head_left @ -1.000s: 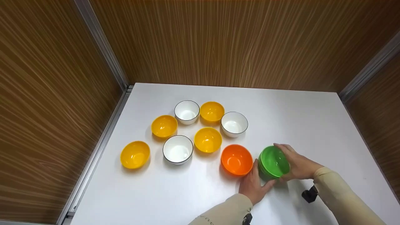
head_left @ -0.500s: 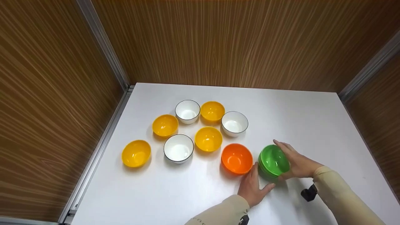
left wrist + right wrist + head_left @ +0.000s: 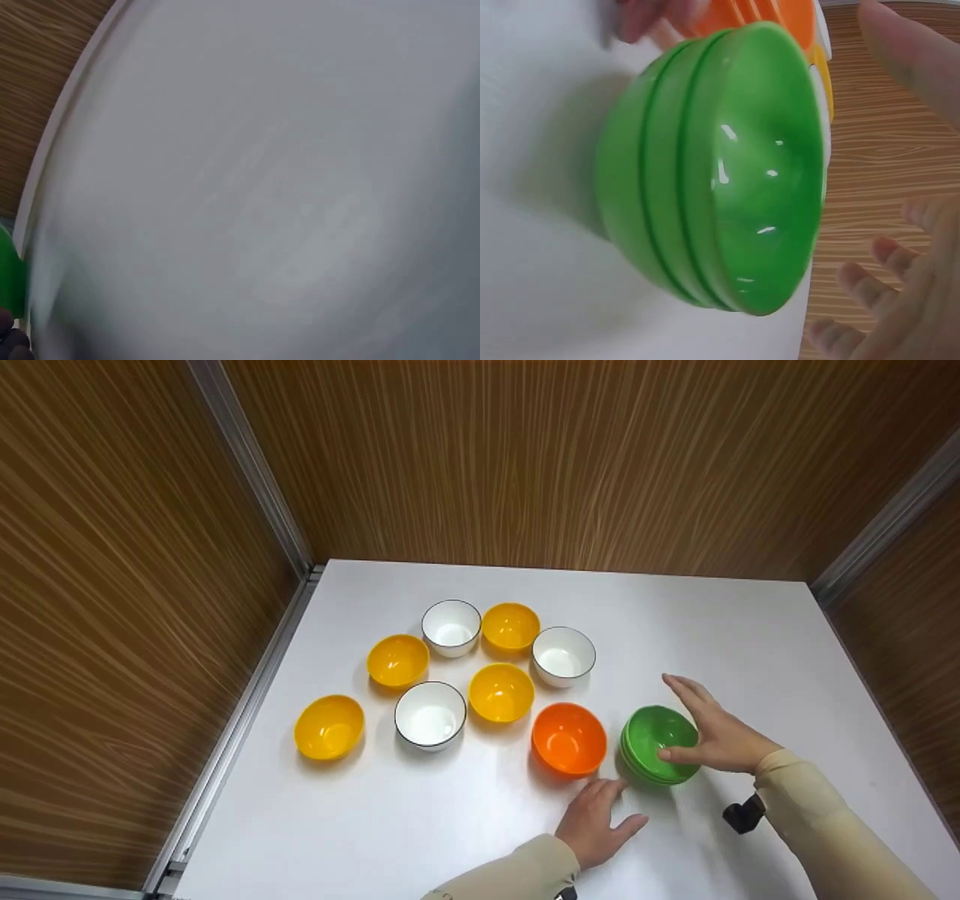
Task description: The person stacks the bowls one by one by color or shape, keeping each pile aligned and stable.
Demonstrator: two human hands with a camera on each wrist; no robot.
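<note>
Three nested green bowls (image 3: 649, 739) stand on the table at the right in the head view. Fingers spread, my right hand (image 3: 716, 735) is over their right side, its thumb across the top bowl in this view. The right wrist view has the green bowls (image 3: 697, 172) large, with the right hand (image 3: 907, 292) apart from their rim. My left hand (image 3: 595, 823) is nearer the front, holding nothing, its fingers loosely extended. Just beyond its fingertips sits an orange bowl (image 3: 568, 739). At the left wrist view's edge shows a sliver of green bowl (image 3: 9, 277).
Several yellow bowls, one (image 3: 330, 727) farthest left, and three white dark-rimmed bowls, one (image 3: 430, 715) toward the front, stand on the white table (image 3: 315, 825). A wood-grain panel (image 3: 525, 465) rises behind, with others at both sides.
Both hands have come away from the green bowls. The right hand has lifted and spread its fingers; the left has drawn back toward the front. The green stack stays in place.
</note>
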